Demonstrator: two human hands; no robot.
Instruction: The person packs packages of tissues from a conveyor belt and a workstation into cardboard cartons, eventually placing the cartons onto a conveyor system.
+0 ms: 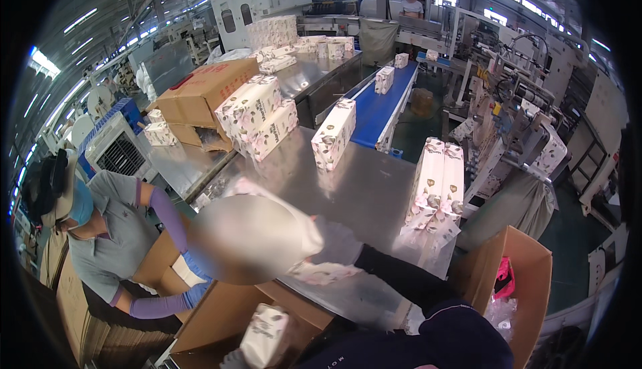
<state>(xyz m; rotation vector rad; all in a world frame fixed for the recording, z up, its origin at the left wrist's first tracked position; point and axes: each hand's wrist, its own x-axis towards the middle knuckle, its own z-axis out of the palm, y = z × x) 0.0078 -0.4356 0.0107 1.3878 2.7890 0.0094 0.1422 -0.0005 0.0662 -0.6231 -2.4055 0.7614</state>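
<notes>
My left hand (234, 359), in a grey glove, grips a white flower-printed tissue pack (265, 334) over an open cardboard box (217, 325) at the lower edge. My right hand (340, 240), also in a grey glove, reaches across the metal table (361, 195) and is at the right end of a large pale flowered pack (304, 227). That pack is heavily blurred, and the right fingers are smeared. Just below it another flowered pack (324, 273) lies on the table. At the left, a co-worker in blue gloves (195, 275) handles a white pack (187, 271) in a box.
A blue conveyor belt (384, 105) carries packs toward the table. Long packs (436, 182) stand at the table's right, and stacked ones (257, 118) beside a closed brown carton (204, 91). An open box (528, 269) with pink and clear plastic stands at the lower right.
</notes>
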